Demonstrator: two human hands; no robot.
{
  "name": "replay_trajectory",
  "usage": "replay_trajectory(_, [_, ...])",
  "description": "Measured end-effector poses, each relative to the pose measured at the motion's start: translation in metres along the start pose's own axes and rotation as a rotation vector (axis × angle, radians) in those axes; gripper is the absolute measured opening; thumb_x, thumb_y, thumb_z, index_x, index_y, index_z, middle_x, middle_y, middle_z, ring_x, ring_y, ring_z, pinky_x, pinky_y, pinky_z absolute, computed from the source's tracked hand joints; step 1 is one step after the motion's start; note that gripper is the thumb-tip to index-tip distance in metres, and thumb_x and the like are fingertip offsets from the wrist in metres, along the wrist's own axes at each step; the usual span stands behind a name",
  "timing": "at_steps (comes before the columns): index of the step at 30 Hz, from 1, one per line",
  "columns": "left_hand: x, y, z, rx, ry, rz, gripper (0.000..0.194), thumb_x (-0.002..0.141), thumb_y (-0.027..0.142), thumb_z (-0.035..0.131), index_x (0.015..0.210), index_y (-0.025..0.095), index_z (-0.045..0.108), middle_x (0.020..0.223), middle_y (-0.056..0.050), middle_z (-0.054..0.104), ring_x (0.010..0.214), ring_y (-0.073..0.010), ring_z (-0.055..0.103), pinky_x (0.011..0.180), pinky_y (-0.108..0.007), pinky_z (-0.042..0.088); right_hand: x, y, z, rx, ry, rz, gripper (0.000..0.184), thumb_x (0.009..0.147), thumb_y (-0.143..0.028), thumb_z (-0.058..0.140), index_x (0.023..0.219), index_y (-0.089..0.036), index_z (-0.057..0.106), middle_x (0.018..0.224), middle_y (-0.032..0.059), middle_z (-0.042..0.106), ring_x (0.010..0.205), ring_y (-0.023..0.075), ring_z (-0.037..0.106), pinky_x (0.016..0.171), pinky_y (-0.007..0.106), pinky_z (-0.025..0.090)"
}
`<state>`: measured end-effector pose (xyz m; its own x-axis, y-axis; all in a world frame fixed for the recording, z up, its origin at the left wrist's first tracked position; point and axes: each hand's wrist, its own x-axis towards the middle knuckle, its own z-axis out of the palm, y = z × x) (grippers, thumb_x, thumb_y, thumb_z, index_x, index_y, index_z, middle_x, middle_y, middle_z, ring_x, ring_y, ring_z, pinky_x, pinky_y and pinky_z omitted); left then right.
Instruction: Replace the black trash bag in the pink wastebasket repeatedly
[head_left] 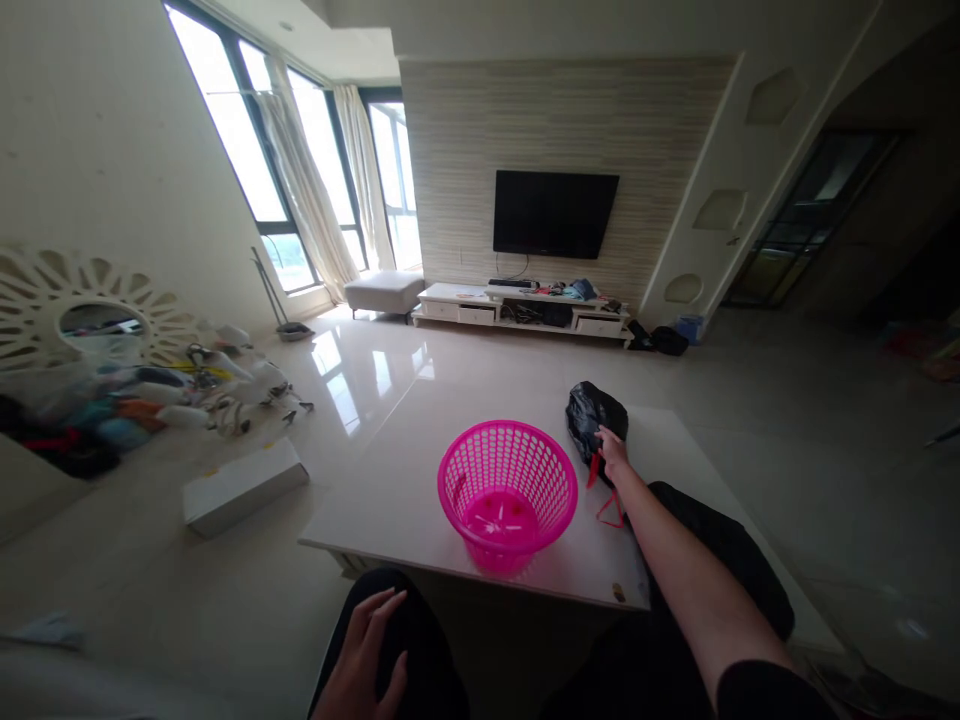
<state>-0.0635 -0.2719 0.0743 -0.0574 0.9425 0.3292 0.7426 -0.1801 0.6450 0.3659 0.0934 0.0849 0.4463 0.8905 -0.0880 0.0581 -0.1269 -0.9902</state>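
A pink plastic laundry basket with a perforated wall stands upright on the low white table, close to its front edge. To its right, my right hand reaches out and is closed on a black plastic bag with red drawstrings hanging at its near side. The exact grip of the fingers is partly hidden. My left hand rests on my left knee, holding nothing, its fingers apart.
A larger black bag lies on the table's right side, beneath my forearm. On the floor at the left are a white box and a heap of mixed items. A TV cabinet stands against the far wall.
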Motion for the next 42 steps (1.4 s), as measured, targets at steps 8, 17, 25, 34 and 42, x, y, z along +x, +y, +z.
replay_trajectory(8, [0.105,0.124,-0.015,-0.257,0.157,0.147,0.016,0.098,0.027,0.057,0.11,0.024,0.068,0.106,-0.006,0.074,0.093,-0.0209,0.075,0.081,-0.035,0.066,-0.046,-0.173,-0.004,-0.031,-0.306,-0.475,0.078,0.085,-0.036,0.064,0.16,-0.021,0.049,0.118,0.0069,0.07,0.092,0.0182,0.068,0.094,0.037,0.06])
replay_trajectory(17, [0.18,0.307,-0.005,-0.348,-0.048,0.675,0.029,0.092,0.003,0.045,0.114,0.018,0.059,0.111,-0.011,0.069,0.105,-0.0229,0.066,0.094,-0.039,0.058,-0.214,-0.287,-0.046,-0.338,-0.649,-0.961,0.068,0.102,-0.03,0.052,0.168,-0.03,0.036,0.169,-0.0002,0.039,0.158,0.0224,0.034,0.134,0.045,0.026])
replay_trajectory(25, [0.203,0.285,-0.021,0.091,0.06,0.518,0.034,0.092,0.008,0.052,0.126,0.012,0.057,0.13,-0.018,0.066,0.123,-0.0323,0.061,0.107,-0.049,0.049,-0.243,-0.28,-0.068,-0.452,-0.623,-1.06,0.066,0.102,-0.024,0.047,0.167,-0.031,0.037,0.165,0.0008,0.045,0.153,0.0249,0.042,0.133,0.049,0.029])
replay_trajectory(34, [0.238,0.239,-0.087,0.598,0.111,0.302,0.039,0.107,0.023,0.032,0.102,0.011,0.069,0.094,-0.017,0.076,0.09,-0.0307,0.074,0.104,-0.057,0.04,-0.224,-0.248,-0.041,-1.135,-0.028,-1.318,0.06,0.102,-0.021,0.044,0.162,-0.021,0.046,0.153,0.0179,0.048,0.133,0.0408,0.049,0.112,0.063,0.047])
replay_trajectory(42, [0.263,0.196,-0.122,0.58,0.233,0.075,0.038,0.096,0.028,0.054,0.131,0.015,0.061,0.13,-0.02,0.067,0.106,-0.035,0.073,0.098,-0.051,0.051,-0.199,-0.237,-0.062,-1.364,0.106,-1.104,0.062,0.093,-0.033,0.062,0.152,-0.019,0.055,0.141,0.0221,0.057,0.117,0.0403,0.056,0.096,0.057,0.054])
